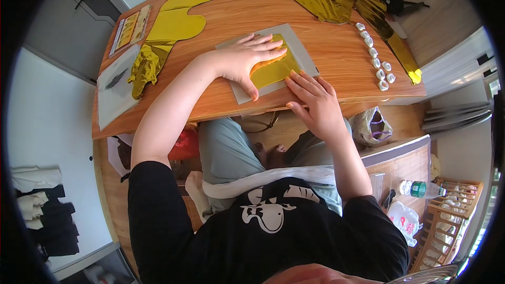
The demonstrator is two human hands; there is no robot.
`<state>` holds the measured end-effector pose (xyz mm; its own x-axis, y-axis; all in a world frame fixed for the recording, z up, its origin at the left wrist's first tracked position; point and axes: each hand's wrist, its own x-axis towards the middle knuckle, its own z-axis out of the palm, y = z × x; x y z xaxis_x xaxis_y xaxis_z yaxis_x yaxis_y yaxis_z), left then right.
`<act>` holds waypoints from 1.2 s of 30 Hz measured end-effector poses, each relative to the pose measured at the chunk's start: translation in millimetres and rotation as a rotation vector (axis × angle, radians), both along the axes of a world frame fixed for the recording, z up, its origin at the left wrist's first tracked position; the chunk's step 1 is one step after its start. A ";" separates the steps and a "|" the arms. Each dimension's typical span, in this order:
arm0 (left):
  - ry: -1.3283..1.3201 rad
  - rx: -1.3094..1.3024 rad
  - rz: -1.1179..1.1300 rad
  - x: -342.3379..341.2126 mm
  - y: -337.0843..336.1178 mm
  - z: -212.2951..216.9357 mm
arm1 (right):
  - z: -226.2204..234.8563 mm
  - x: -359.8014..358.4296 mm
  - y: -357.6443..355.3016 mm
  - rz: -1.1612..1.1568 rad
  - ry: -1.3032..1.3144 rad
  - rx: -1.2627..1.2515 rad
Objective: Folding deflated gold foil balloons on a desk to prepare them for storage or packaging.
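Note:
A folded piece of shiny gold foil (pixel 273 72), probably a flat foil balloon, lies on a thin grey rectangular sheet (pixel 294 42) near the table's front edge. My left hand (pixel 243 60) rests flat over the foil's left and upper part, its fingers spread and pointing right. At the lower right corner of the foil, my right hand (pixel 320 106) lies with fingers stretched out, the tips touching the foil's edge and the sheet. Both palms hide parts of the foil and sheet beneath them. Neither hand grips anything.
On the wooden table (pixel 210 87), an unfolded gold foil balloon (pixel 176 21) lies left, beside clear plastic sleeves (pixel 117 87) and a flat printed packet (pixel 130 29). More gold foil (pixel 329 0) spreads far right, near several small white rolled bundles (pixel 373 52) and a black stand (pixel 393 1).

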<state>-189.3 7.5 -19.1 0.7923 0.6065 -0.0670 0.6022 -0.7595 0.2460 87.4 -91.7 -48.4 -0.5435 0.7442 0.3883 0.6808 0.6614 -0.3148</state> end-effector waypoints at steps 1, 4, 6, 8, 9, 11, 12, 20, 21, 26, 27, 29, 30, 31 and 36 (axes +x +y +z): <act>0.016 0.013 -0.002 -0.2 0.0 0.1 | 0.9 -1.3 -0.6 -0.001 -0.001 0.002; 0.031 0.026 -0.002 -0.3 -0.9 0.4 | 2.4 -13.1 -4.9 0.033 0.097 0.163; 0.031 0.024 -0.002 0.9 -0.9 1.2 | 0.2 -26.7 -13.2 0.162 0.165 0.077; 0.027 0.044 -0.001 3.1 -0.3 2.2 | 0.4 -36.6 -13.5 0.145 0.136 0.097; 0.030 0.044 -0.004 2.5 -0.7 2.1 | 0.6 -40.4 -12.1 0.136 0.108 0.116; 0.026 0.043 0.004 1.4 -1.5 1.3 | 0.1 -41.8 -7.9 0.137 0.136 0.135; 0.027 0.043 0.003 1.3 -1.6 1.5 | 0.5 -39.8 -5.9 0.147 0.110 0.106; -0.014 0.050 0.000 -0.5 0.5 -4.1 | 5.8 -32.7 0.7 0.208 0.147 -0.013; -0.014 0.049 0.002 -0.5 0.1 -3.9 | 4.1 -30.9 2.3 0.230 0.201 -0.018; -0.006 0.042 0.006 0.5 -1.4 -1.6 | -2.8 -31.3 1.3 0.223 0.273 0.001; -0.006 0.041 0.006 0.2 -1.5 -1.6 | -4.1 -31.7 0.8 0.213 0.259 0.034; -0.011 0.036 0.011 -0.3 -1.8 -1.3 | -7.9 -32.1 -0.9 0.203 0.246 0.067; -0.011 0.035 0.010 0.2 -2.2 -0.8 | -11.0 -31.9 -1.8 0.199 0.261 0.101; -0.009 0.034 0.016 0.8 -2.9 -0.4 | -14.2 -31.7 -2.1 0.195 0.276 0.135; -0.028 0.047 0.013 1.1 -2.4 -2.0 | -23.3 -29.3 3.1 0.243 0.410 0.238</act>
